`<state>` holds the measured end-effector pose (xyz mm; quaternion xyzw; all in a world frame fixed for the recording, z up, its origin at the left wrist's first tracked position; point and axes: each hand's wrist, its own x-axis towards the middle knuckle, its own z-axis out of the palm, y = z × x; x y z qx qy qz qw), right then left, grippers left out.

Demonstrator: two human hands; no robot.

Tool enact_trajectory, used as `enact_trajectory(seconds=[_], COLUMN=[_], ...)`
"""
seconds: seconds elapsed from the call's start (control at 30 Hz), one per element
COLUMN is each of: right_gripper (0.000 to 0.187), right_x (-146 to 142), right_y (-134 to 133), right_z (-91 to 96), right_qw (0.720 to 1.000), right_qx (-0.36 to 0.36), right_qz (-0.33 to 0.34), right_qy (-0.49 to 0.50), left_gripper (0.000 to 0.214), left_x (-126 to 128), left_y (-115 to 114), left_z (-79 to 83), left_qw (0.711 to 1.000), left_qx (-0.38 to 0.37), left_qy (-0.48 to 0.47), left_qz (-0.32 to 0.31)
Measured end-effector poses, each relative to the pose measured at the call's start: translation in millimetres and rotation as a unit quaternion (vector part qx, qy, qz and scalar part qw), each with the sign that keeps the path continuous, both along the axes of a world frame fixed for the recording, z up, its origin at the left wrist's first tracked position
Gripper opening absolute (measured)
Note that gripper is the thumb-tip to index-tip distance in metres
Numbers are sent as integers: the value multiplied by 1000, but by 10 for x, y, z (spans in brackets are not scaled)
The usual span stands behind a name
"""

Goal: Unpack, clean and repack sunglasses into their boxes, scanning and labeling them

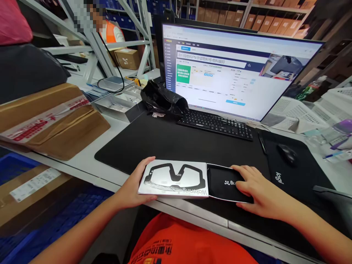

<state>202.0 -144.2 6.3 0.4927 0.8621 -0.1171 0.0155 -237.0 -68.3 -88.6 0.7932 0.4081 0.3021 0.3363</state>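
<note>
A flat white box sleeve (176, 179) printed with a black frame shape lies at the front edge of the desk mat. Its left end is gripped by my left hand (134, 183), thumb and fingers on opposite long edges. A shallow inner tray (213, 196) sticks out of the sleeve's right end. In it rests a black pouch (220, 178) with a white dotted logo, partly covered by my fingers. My right hand (255, 189) is closed around the tray's right end.
Behind the black desk mat (132, 143) stand a keyboard (217, 124), a lit monitor (228, 73) and a crumpled black plastic bag (162, 99). A mouse (287, 153) sits at right. Cardboard boxes (46, 121) crowd the left; white baskets (294, 110) stand right. A person in an orange vest is beyond the frame.
</note>
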Motion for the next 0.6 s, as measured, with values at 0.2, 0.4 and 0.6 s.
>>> enact_trajectory(seconds=[0.2,0.4,0.6], right_gripper=[26,22,51], right_x=[-27,-34,-256], right_y=[43,19,193], right_z=[59,76,133], right_qw=[999,999,998], right_qx=[-8,-3,-55], right_qz=[36,48,-30], right_qy=[-26,-24,32], left_gripper=[110,113,112], left_x=[42,32,47], left_y=[-32,-69,-48], left_z=[-25,-84,-73], left_qw=[999,997,997], left_qx=[-29,-42,-53], left_qy=[-29,-62,-63], left_qz=[12,5,11])
